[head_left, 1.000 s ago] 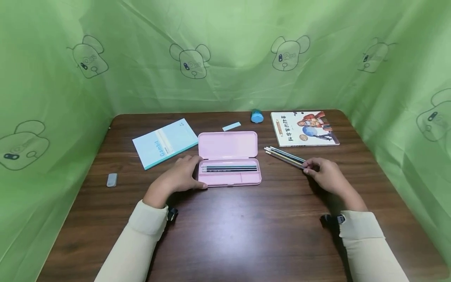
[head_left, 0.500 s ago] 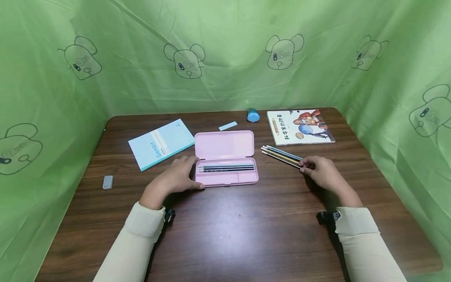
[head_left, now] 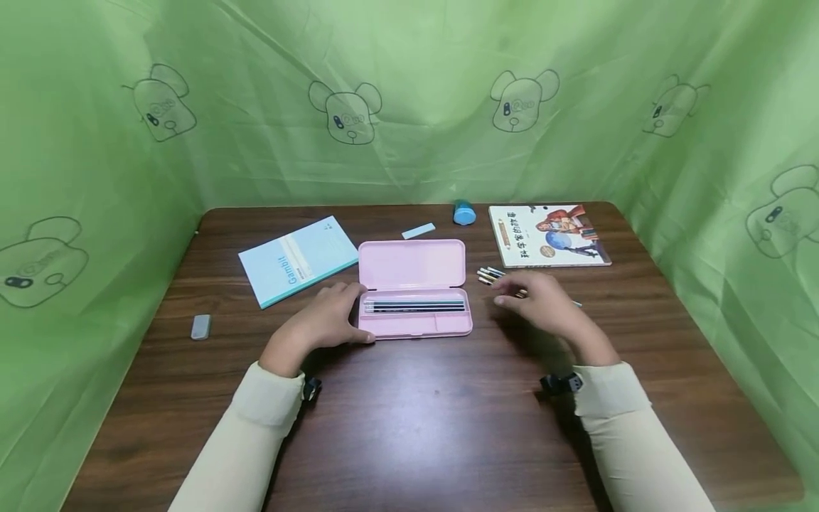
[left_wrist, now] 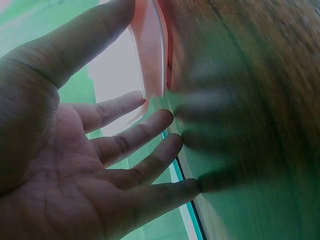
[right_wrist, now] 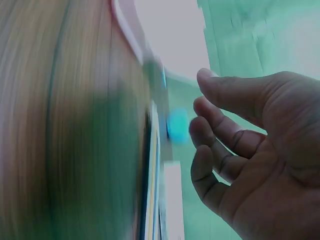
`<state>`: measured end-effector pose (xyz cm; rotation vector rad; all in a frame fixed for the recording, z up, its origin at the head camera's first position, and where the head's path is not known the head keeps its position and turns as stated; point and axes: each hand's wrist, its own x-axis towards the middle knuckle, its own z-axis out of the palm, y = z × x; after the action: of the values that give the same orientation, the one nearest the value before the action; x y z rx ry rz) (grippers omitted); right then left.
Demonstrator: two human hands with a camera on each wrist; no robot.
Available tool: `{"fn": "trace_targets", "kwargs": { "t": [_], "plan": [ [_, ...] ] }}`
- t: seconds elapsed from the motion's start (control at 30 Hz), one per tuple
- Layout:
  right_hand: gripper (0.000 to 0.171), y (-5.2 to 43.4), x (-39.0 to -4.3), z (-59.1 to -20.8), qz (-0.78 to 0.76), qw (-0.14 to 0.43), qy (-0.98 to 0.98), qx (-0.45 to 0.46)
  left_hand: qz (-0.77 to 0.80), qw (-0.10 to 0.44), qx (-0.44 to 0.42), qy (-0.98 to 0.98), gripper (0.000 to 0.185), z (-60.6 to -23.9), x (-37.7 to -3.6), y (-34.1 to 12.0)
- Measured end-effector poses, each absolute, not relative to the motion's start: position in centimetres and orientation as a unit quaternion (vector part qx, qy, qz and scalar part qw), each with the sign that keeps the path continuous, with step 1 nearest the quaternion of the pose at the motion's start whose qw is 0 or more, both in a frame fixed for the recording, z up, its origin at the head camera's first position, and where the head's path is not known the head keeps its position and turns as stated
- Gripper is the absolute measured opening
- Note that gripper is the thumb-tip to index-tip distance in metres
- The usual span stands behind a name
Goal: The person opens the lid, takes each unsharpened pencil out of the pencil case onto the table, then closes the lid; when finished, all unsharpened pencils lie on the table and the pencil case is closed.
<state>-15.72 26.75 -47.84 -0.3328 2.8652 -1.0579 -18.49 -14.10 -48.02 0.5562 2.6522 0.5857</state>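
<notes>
A pink pencil case [head_left: 412, 326] lies with its lid raised and several dark pencils [head_left: 416, 306] in its back compartment. At the case's left end rests my left hand [head_left: 323, 318], thumb at the front corner and index finger near the hinge. Its fingers look nearly straight in the left wrist view, with fingertips close to the tabletop. Right of the case, my right hand [head_left: 540, 302] hovers over several loose pencils [head_left: 491, 273], partly hiding them. In the right wrist view, nothing is between its thumb and its loosely bent fingers; the pencils lie apart from them.
A light blue notebook [head_left: 297, 259] lies left of the case, with a grey eraser [head_left: 201, 327] farther left. Behind the case are a pale blue strip [head_left: 419, 231] and a blue cylindrical object [head_left: 463, 213]. An illustrated book [head_left: 550, 236] lies at the back right.
My right hand has let go of the right ends of the loose pencils and moved left above them. The left hand stays at the case; the head view has shifted slightly.
</notes>
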Motion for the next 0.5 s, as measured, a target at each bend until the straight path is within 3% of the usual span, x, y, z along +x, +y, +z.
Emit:
{"fn": "trace_targets", "kwargs": {
  "t": [0.23, 0.5],
  "plan": [
    [0.025, 19.2, -17.9, -48.1, -0.304, 0.094, 0.926, -0.205, 0.205, 0.183, 0.195, 0.941, 0.096, -48.0, -18.3, -14.4],
    [0.030, 16.6, -18.4, -48.4, -0.227, 0.113, 0.941, -0.223, 0.215, 0.182, 0.199, 0.939, 0.093, -47.4, -18.1, -14.6]
  ]
}}
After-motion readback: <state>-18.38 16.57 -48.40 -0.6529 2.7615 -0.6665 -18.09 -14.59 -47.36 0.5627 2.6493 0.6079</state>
